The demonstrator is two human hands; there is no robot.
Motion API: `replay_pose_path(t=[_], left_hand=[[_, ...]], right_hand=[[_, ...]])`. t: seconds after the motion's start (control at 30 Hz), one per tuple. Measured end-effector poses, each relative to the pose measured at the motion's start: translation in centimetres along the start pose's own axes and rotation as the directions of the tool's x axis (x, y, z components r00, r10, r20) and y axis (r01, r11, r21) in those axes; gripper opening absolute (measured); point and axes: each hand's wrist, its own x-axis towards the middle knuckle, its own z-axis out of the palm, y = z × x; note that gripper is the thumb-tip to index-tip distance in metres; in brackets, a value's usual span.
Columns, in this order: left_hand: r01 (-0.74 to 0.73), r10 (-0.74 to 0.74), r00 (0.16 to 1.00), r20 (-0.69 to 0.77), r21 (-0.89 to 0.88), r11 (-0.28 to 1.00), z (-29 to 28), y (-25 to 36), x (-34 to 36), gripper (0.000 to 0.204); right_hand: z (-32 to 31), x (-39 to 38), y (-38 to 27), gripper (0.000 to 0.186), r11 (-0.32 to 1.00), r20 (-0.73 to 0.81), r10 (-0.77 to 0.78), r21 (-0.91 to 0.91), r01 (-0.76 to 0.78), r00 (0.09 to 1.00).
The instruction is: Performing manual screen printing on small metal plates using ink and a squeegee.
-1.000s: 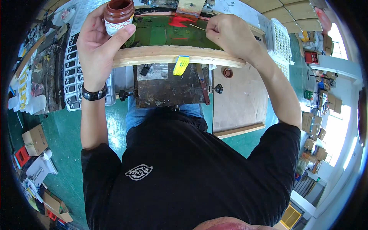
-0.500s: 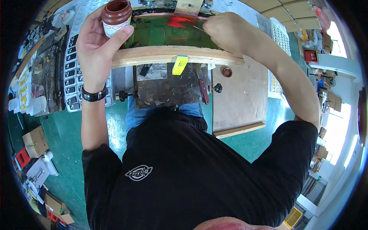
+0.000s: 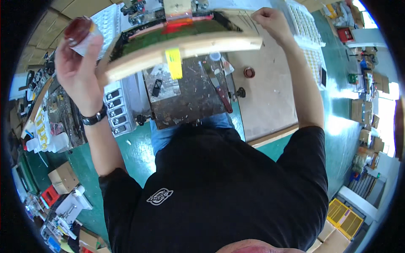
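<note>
My left hand is wrapped round a small jar of dark red-brown ink or paint with a white label, tilted and open at the top. That hand is beside the left end of a wooden screen frame; I cannot tell if they touch. Within the frame lies green mesh, with a bright red patch by the far clamp plate. My right hand is closed, raised beyond the frame's right end. A thin stick seems to come from its fingers, blurred.
Below the frame, a stained work plate carries a red-handled knife and a small black part. A yellow tag hangs on the frame. A brown lid lies on the board at right. Trays of black parts stand left.
My right hand has lifted away from the mesh, up and to the right. My left hand has moved left with the jar, which tilts more. The whole view has turned.
</note>
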Motion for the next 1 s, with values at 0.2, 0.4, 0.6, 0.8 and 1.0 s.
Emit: replay_pose_path(t=[0.2,0.4,0.6,0.8,1.0], left_hand=[[-0.009,0.012,0.995,-0.095,0.032,0.999,-2.9,0.6,3.1,0.037],[-0.102,0.128,0.906,-0.404,0.087,0.991,-5.1,1.6,-1.3,0.029],[0.169,-0.084,0.919,-0.384,0.193,0.967,-6.8,1.9,-11.7,0.037],[0.277,-0.217,0.944,-0.25,0.24,0.93,-3.3,1.9,-17.4,0.041],[0.355,-0.383,0.918,0.103,0.215,0.91,2.1,-1.1,-18.2,0.059]], right_hand=[[8.5,-0.9,1.1,0.025,0.994,0.15,0.063,-0.093,-0.049,0.987],[12.1,-0.3,-0.6,0.032,0.998,-0.026,-0.05,0.046,0.051,0.998],[12.5,-0.4,-1.3,0.032,0.985,0.041,0.04,-0.172,-0.032,0.998],[8.6,-2.2,-1.6,0.029,0.998,0.022,0.008,-0.067,-0.006,1.0],[9.4,-10.3,0.2,0.029,0.783,0.159,0.193,0.57,-0.249,0.968]])
